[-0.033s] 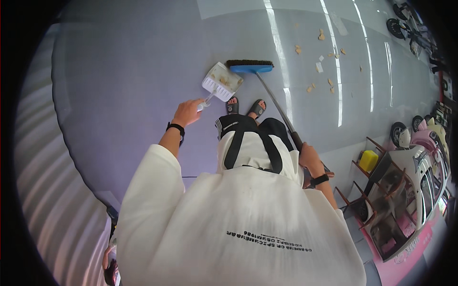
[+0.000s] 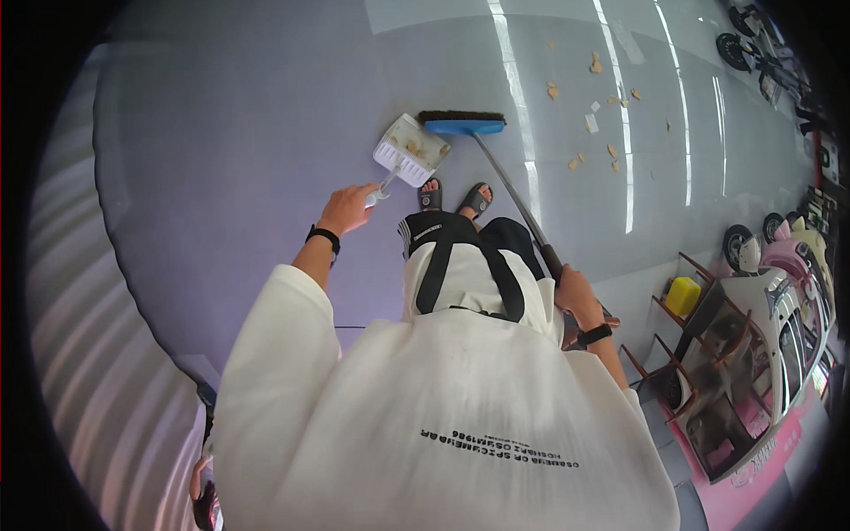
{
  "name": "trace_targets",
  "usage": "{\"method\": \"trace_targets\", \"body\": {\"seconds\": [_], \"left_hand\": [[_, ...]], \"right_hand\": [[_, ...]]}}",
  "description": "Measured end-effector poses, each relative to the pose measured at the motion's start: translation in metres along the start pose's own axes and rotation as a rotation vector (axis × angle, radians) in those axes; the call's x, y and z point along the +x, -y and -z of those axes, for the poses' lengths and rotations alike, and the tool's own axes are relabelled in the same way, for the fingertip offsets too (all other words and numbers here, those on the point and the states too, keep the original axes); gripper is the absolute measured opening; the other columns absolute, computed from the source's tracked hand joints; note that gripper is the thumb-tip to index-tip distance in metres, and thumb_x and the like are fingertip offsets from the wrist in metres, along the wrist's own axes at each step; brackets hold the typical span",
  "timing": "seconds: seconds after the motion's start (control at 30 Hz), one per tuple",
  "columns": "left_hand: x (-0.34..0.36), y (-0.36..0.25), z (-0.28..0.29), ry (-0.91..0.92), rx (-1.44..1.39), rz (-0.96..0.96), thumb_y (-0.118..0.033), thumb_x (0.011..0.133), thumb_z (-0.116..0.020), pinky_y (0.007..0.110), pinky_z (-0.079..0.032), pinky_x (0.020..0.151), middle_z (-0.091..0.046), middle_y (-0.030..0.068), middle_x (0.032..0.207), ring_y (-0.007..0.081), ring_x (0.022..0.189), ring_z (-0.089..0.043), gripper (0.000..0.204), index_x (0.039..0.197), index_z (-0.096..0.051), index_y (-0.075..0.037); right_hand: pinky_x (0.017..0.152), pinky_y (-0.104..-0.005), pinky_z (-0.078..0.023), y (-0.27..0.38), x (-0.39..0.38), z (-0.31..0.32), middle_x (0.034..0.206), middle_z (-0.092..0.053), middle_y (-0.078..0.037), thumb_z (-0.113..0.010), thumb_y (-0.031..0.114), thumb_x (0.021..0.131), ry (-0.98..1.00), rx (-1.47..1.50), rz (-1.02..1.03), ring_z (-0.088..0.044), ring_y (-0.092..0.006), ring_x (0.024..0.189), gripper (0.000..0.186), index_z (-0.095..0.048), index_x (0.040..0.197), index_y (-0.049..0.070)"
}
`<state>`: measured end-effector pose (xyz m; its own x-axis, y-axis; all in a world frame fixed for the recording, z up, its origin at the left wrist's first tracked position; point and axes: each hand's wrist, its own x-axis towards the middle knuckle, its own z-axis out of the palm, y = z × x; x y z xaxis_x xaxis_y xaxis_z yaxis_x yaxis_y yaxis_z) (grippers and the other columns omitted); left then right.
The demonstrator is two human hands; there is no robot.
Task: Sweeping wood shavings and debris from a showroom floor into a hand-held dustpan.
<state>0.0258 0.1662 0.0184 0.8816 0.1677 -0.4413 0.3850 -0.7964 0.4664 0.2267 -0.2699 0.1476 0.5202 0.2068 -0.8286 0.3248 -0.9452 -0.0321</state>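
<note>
My left hand [image 2: 347, 211] is closed round the handle of a white dustpan [image 2: 402, 166], left of my feet. Several tan scraps lie in the pan. My right hand [image 2: 577, 296] grips the dark upper end of a long-handled broom [image 2: 465, 127]. The broom's blue head, with dark bristles along its far side, is just right of the dustpan, close to its far right corner. Further right, several tan scraps [image 2: 553, 91] and a small white piece of paper [image 2: 591, 123] are scattered over the grey floor.
My sandalled feet [image 2: 476, 200] stand just behind the broom head. To the right are wooden-framed chairs [image 2: 726, 332], a yellow box [image 2: 683, 296], a pink scooter [image 2: 784, 257] and a motorbike [image 2: 753, 55]. A pale rippled curtain-like surface [image 2: 80, 292] runs along the left.
</note>
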Motion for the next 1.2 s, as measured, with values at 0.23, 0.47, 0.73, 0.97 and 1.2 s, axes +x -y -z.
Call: {"method": "trace_targets", "body": {"seconds": [0.23, 0.47, 0.73, 0.97, 1.2], "left_hand": [[-0.006, 0.013, 0.014, 0.039, 0.042, -0.053, -0.013, 0.08, -0.066, 0.043, -0.051, 0.078, -0.067, 0.013, 0.099, 0.0333, 0.089, -0.063, 0.038, 0.118, -0.06, -0.014], [0.002, 0.011, 0.018, -0.001, 0.005, -0.055, -0.018, 0.082, -0.066, 0.043, -0.051, 0.077, -0.068, 0.0125, 0.095, 0.0329, 0.086, -0.064, 0.032, 0.113, -0.062, -0.014], [0.006, 0.004, 0.019, -0.002, -0.049, 0.03, -0.024, 0.083, -0.066, 0.044, -0.05, 0.077, -0.069, 0.011, 0.094, 0.0344, 0.085, -0.064, 0.03, 0.113, -0.064, -0.017], [0.015, -0.004, 0.028, 0.016, -0.031, 0.0, -0.025, 0.085, -0.064, 0.043, -0.05, 0.078, -0.069, 0.012, 0.095, 0.0344, 0.087, -0.063, 0.029, 0.113, -0.064, -0.016], [0.013, 0.008, 0.013, -0.034, -0.021, -0.039, -0.025, 0.086, -0.063, 0.044, -0.05, 0.078, -0.068, 0.0132, 0.093, 0.0349, 0.086, -0.063, 0.028, 0.111, -0.065, -0.013]], "right_hand": [[0.051, -0.0398, -0.05, 0.016, -0.022, 0.027, 0.07, -0.062, -0.022, -0.062, 0.006, 0.072, 0.063, 0.028, 0.041, -0.063, -0.0334, 0.058, 0.028, -0.054, 0.094, -0.007], [0.04, -0.028, -0.038, 0.011, -0.031, 0.059, 0.059, -0.052, -0.004, -0.071, 0.015, 0.076, 0.25, 0.761, -0.185, -0.049, -0.0113, 0.044, 0.021, -0.058, 0.082, -0.001], [0.04, -0.0288, -0.04, 0.04, -0.025, 0.038, 0.058, -0.052, -0.004, -0.066, 0.015, 0.08, 0.281, 0.982, -0.218, -0.051, -0.0138, 0.043, 0.019, -0.057, 0.086, -0.001], [0.065, -0.0441, -0.053, 0.05, -0.003, -0.022, 0.08, -0.066, -0.026, -0.064, 0.014, 0.076, -0.293, 0.022, 0.044, -0.066, -0.0394, 0.074, 0.031, -0.055, 0.096, -0.008], [0.073, -0.0459, -0.053, 0.013, -0.034, -0.051, 0.087, -0.065, -0.028, -0.065, 0.016, 0.072, -0.022, 0.041, 0.022, -0.065, -0.0412, 0.085, 0.043, -0.055, 0.105, -0.009]]}}
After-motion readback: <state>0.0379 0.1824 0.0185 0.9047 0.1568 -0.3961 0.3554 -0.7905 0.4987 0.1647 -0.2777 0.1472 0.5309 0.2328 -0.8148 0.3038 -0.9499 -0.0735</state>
